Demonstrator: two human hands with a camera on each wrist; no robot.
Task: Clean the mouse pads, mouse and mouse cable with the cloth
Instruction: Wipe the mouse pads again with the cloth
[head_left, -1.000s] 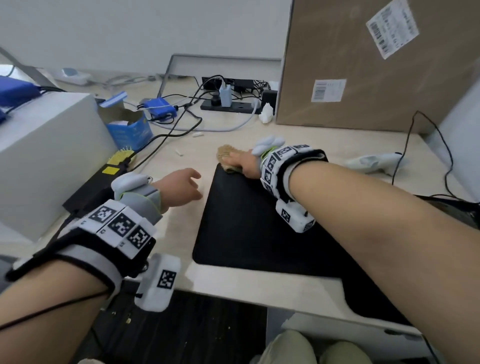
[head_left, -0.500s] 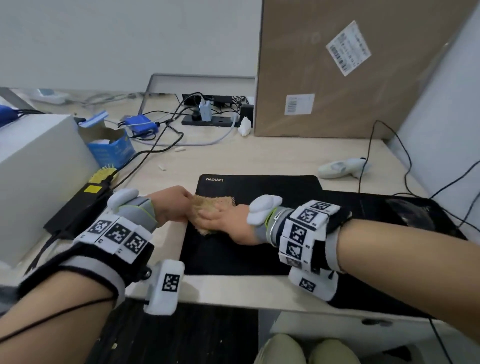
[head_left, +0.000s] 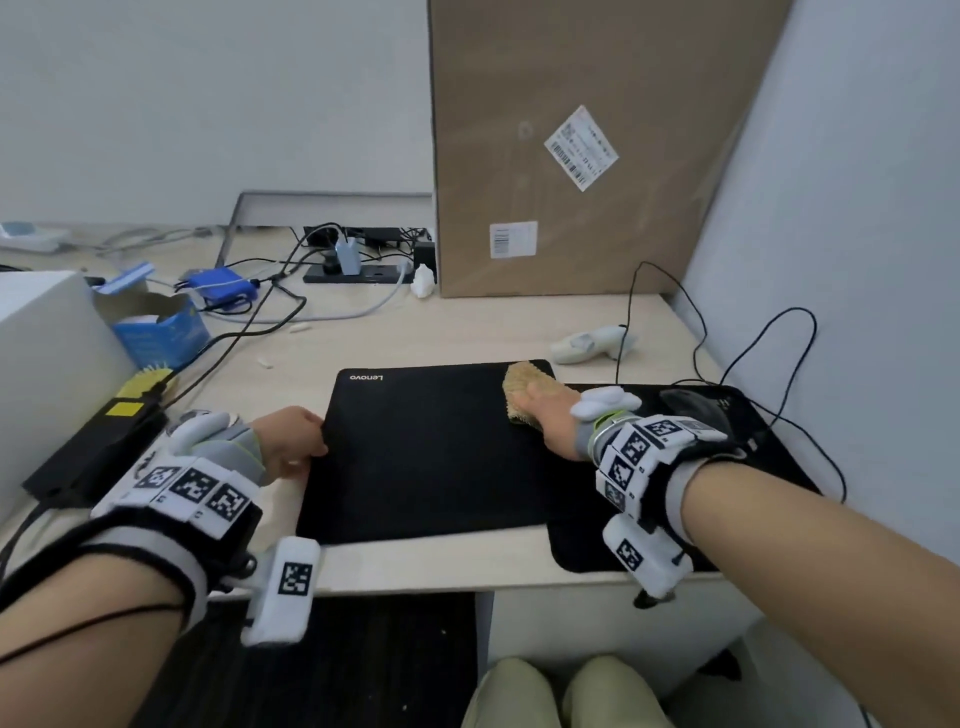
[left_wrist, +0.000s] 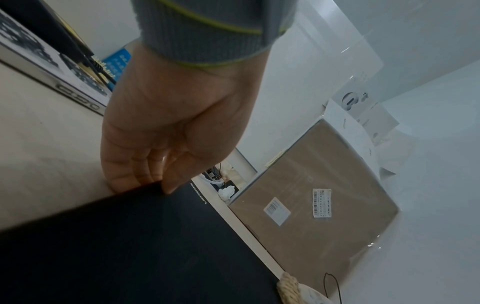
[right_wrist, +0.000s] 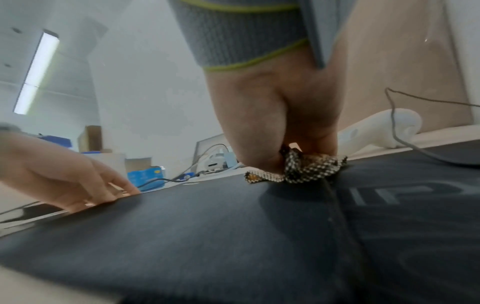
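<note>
1. Right hand (head_left: 550, 415) has its grip closed on the tan cloth (head_left: 524, 389), pressing it onto the far right corner of the Lenovo mouse pad (head_left: 431, 457).
2. Left hand (head_left: 291, 441) pinches that pad's left edge against the worktop (head_left: 467, 327) (thumb on top, fingers at the rim).
3. A second mouse pad (head_left: 769, 457) lies just right, tucked under the first, with the dark mouse (head_left: 691, 405) on it.
4. The mouse cable (head_left: 753, 353) loops up by the wall, near the cardboard box (head_left: 571, 156).
</note>
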